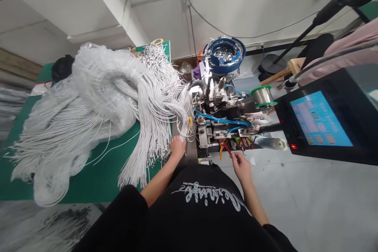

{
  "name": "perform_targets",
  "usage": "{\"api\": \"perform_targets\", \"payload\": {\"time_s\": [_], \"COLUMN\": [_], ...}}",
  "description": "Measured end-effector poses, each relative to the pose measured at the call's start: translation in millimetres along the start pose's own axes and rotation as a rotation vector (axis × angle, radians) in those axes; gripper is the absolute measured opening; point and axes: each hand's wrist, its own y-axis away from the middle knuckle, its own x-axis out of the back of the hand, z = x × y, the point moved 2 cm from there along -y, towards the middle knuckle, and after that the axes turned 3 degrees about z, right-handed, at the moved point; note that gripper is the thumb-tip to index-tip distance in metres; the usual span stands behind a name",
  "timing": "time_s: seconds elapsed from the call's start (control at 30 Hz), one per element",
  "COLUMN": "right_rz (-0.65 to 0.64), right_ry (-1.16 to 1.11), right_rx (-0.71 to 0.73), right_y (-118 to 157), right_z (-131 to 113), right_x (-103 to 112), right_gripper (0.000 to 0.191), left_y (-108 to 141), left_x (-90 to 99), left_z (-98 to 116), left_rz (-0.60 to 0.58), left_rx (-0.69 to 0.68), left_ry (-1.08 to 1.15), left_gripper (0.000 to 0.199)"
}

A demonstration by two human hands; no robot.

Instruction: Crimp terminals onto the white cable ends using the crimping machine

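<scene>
My left hand [177, 148] is closed around the end of a thick bundle of white cables [180, 120], at the metal edge of the bench machine [212, 106]. The bundle droops from a large pile of white cables [156, 102] on the left. My right hand [241, 166] is in a pinch at the machine's front edge. Its fingertips meet the end of a tool with red and orange handles [225, 147]; the tool's jaws are not clear. Beside it hang red-handled scissors [246, 143].
More cables in clear plastic wrap [103, 75] cover much of the green table [112, 169]. Behind the machine sits a blue feeder bowl [224, 56] of small metal parts. A solder wire spool [264, 97] and a lit touchscreen [320, 120] stand on the right.
</scene>
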Motion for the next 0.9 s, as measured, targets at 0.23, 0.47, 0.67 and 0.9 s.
{"api": "perform_targets", "payload": {"time_s": [0.23,0.47,0.67,0.9], "right_rz": [-0.03,-0.057,-0.093,-0.26], "right_ry": [0.031,0.109,0.134,0.081], "right_rx": [0.017,0.041,0.088,0.093], "right_y": [-6.6,-3.8,6.6,36.7], "right_z": [-4.7,-7.4,-10.4,-18.2], "right_x": [-0.6,1.2,1.3,-6.0], "right_gripper": [0.048,0.05,0.054,0.049], "left_y": [-10.4,31.6,21.3,-12.8], "left_x": [-2.1,5.3,0.5,7.7], "left_z": [3.3,-8.2,2.3,6.8], "left_rz": [0.067,0.082,0.021,0.005], "left_rx": [-0.054,0.023,0.049,0.012], "left_ry": [0.114,-0.071,-0.055,0.088], "left_gripper": [0.034,0.048,0.027,0.024]}}
